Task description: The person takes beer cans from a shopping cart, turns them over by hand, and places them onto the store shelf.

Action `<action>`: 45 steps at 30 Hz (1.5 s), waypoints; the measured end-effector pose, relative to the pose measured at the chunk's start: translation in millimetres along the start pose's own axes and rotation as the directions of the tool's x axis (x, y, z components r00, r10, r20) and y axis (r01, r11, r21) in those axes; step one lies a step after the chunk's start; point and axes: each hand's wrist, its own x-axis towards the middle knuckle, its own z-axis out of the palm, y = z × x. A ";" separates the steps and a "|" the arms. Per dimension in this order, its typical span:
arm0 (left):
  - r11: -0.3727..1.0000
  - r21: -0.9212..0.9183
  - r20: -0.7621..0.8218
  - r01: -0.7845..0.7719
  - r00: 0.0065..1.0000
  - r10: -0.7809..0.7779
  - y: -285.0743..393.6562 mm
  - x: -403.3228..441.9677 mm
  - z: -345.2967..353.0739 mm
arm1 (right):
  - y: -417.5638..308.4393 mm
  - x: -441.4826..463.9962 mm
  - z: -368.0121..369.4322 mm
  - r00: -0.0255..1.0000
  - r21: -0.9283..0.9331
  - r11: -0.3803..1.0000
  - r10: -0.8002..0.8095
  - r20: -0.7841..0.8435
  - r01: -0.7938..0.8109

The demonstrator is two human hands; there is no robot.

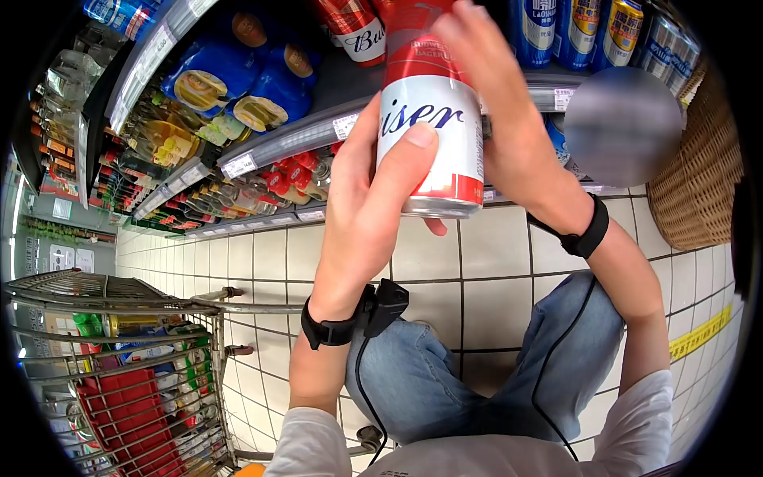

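Observation:
My left hand (369,191) grips a red and white beer can (445,151) with "iser" in dark script across its label. The thumb presses on the front, while the other fingers wrap behind it. The can's silver bottom rim points down toward me. At the can's right side and upper end is my right hand (517,135), its fingers smeared by motion, so their grip is unclear. Behind the can on the shelf stand similar red and white cans (354,32), partly hidden by it.
Store shelves (306,139) curve ahead, with blue-wrapped bottles (246,75) at left and blue cans (536,32) at right. A wire shopping cart (143,389) with goods inside stands at lower left. A wicker basket (695,167) stands at right. Tiled floor (429,246) lies below.

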 end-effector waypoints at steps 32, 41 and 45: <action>0.683 0.588 0.007 -0.433 0.847 0.532 0.3 0.7 -31.5 | -9.9 -2.3 3.5 0.883 0.625 0.630 0.395 0.252 -0.460; 0.601 0.594 -0.151 -0.534 0.660 0.736 -14.5 25.3 -75.7 | 12.5 37.5 55.1 0.972 0.520 0.823 0.156 0.177 -0.227; 0.496 0.666 -0.126 -0.558 0.571 0.811 -16.7 44.6 -102.0 | 24.1 63.1 75.1 0.978 0.321 0.935 0.095 0.185 -0.151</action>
